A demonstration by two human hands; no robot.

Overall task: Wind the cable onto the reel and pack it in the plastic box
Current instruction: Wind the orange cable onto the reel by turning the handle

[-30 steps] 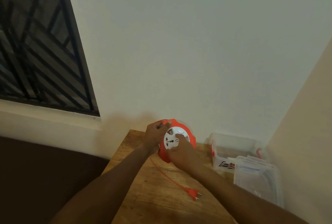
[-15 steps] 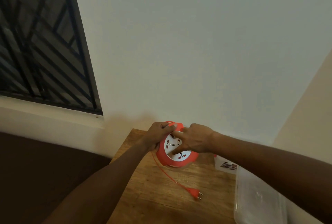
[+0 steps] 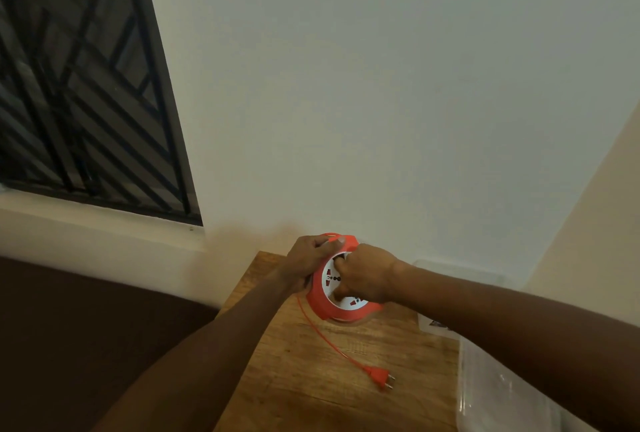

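right hand (image 3: pixel 365 274) covering much of the reel (image 3: pixel 341 307) face, its fingertips hidden, right forearm hiding most of the box (image 3: pixel 485 393), box and desk (image 3: pixel 311 379) cut off at bottom edge

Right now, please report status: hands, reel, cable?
Left hand grips reel rim. Right hand curled on its white face. Cable end and plug loose on table. Nothing in the way.

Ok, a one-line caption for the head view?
Left hand steadies round orange cable reel on wooden table; right hand turns its white centre.
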